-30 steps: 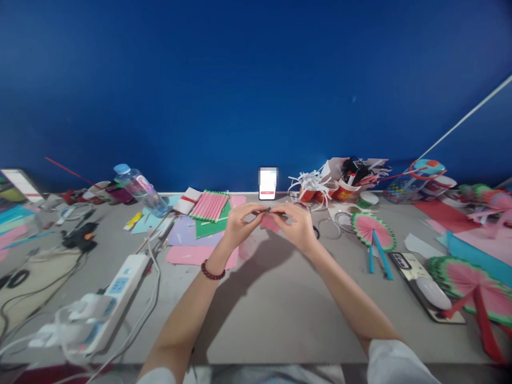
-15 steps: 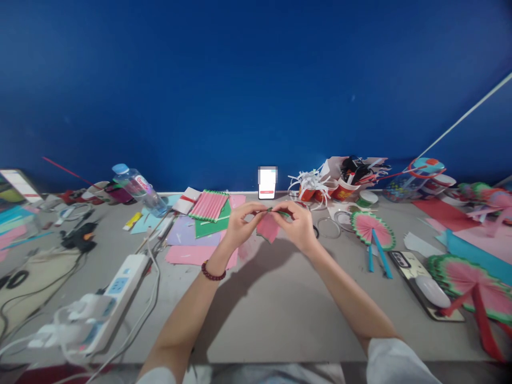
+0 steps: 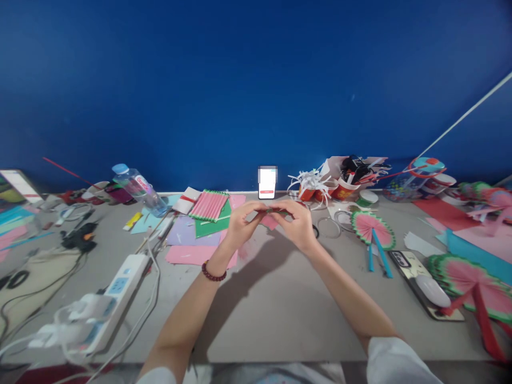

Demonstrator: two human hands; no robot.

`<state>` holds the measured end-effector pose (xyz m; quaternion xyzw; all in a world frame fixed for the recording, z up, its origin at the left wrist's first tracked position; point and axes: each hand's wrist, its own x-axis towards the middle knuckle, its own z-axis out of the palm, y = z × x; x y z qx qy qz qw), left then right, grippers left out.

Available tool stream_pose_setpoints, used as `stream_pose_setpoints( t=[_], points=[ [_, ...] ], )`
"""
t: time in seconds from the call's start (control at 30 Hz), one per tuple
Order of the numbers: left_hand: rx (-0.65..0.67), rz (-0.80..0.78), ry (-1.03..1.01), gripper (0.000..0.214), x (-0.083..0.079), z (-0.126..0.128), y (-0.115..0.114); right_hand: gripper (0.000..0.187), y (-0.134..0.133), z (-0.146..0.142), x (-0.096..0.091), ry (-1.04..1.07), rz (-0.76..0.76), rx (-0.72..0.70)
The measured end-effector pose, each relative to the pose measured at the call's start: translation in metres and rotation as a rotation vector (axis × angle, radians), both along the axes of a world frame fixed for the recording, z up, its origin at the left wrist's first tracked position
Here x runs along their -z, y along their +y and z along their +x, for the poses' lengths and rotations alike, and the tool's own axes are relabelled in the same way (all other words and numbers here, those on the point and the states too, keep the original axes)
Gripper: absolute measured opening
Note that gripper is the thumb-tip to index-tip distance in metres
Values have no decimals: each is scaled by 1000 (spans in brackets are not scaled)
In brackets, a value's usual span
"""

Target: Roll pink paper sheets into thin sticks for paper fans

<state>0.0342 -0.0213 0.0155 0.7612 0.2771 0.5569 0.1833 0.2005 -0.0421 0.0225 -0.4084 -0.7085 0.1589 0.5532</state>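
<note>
Between both sets of fingers is a piece of pink paper with a green edge, mostly hidden behind the hands. My left hand, with a dark red bead bracelet at its wrist, pinches its left part. On the other side my right hand pinches it too, the fingertips of both hands almost meeting. Just left of my hands lies a pleated pink paper with green edges on a green sheet. A phone stands upright behind my hands against the blue wall.
Pink and purple sheets lie left, near a power strip with cables and a tilted water bottle. Red cups with paper strips stand at the back right. Round paper fans, a phone and a white mouse lie right.
The pink paper hung lower below my fingers before; now less of it shows, and the fingers have closed over its green edge. Both arms have hardly moved.
</note>
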Motion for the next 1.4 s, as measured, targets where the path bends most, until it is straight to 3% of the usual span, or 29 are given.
stream_pose_setpoints(
  t=[0.13,0.27,0.43,0.73,0.9,1.13,1.4],
  points=[
    [-61,38,-37,9,0,3,-3,12,-2,-1,-1,-16,111,16],
    [-3,-54,-101,30,0,3,-4,12,-5,-2,-2,-7,158,23],
    [43,23,28,12,-2,0,0,12,-5,-1,-1,-26,136,-18],
    [3,43,19,13,1,-1,2,19,-7,-1,-7,-47,36,-95],
    [-7,70,33,11,4,-1,3,11,-6,-1,-8,-19,55,-109],
    [10,-57,159,13,8,1,5,11,4,6,-5,89,-48,-93],
    [-7,-252,175,21,11,4,4,23,23,17,8,384,-343,-75]
  ],
)
